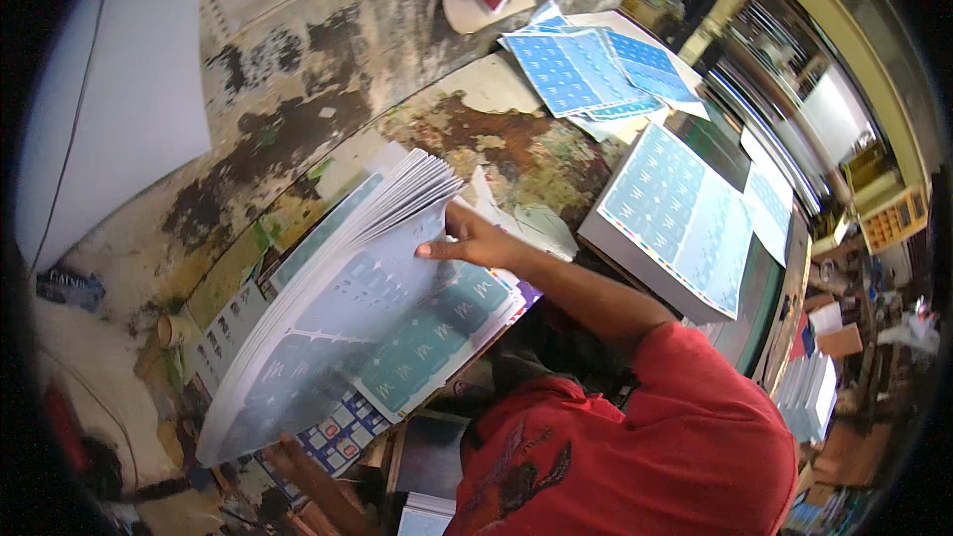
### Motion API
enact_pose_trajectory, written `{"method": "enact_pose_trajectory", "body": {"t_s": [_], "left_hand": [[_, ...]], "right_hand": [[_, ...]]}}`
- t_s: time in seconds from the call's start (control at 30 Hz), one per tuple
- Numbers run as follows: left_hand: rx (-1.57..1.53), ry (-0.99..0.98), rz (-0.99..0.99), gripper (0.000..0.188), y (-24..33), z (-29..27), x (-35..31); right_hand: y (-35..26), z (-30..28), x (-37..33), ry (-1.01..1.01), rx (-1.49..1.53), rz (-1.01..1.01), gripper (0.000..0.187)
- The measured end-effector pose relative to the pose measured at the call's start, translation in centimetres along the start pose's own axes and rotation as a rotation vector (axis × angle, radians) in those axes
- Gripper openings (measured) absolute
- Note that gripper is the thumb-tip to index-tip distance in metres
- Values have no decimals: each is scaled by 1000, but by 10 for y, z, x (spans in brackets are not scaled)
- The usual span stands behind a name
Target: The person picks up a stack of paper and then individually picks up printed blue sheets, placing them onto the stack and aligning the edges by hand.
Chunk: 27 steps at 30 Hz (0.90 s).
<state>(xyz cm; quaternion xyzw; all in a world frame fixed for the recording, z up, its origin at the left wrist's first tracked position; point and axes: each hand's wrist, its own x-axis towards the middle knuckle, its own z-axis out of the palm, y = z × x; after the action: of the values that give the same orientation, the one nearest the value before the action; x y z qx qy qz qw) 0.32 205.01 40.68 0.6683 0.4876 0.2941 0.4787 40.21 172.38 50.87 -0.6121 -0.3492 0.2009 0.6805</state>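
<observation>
A thick sheaf of large printed sheets (342, 303) stands tilted and bowed, its upper edges fanned apart. My right hand (475, 238) is closed on the sheaf's right end, thumb on the near face and fingers behind. Low on the left, my left hand (286, 457) is at the sheaf's bottom edge; its fingers are mostly hidden, so I cannot tell their grip. Beneath the sheaf lies a teal printed sheet (437, 342) with rows of white marks. Part of a dark blue patterned sheet (342, 432) shows below that.
To the right stands a tall stack of teal and light-blue sheets (675, 213). Loose blue sheets (586, 69) lie farther back. A stained wall (298, 69) borders the work surface. An orange calculator (893, 218) and cluttered shelves (844, 337) are at far right.
</observation>
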Motion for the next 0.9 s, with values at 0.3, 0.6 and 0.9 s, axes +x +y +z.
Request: {"method": "enact_pose_trajectory", "body": {"t_s": [0.3,0.6,0.9], "left_hand": [[286,87,155,69,70,99,8],[100,-874,411,55,241,321,-148],[267,-1248,907,62,394,580,-314]], "right_hand": [[-21,0,-65,396,-175,260,63],[-124,-166,-281,1092,-170,704,51],[-162,-315,-433,1542,-86,477,46]]}}
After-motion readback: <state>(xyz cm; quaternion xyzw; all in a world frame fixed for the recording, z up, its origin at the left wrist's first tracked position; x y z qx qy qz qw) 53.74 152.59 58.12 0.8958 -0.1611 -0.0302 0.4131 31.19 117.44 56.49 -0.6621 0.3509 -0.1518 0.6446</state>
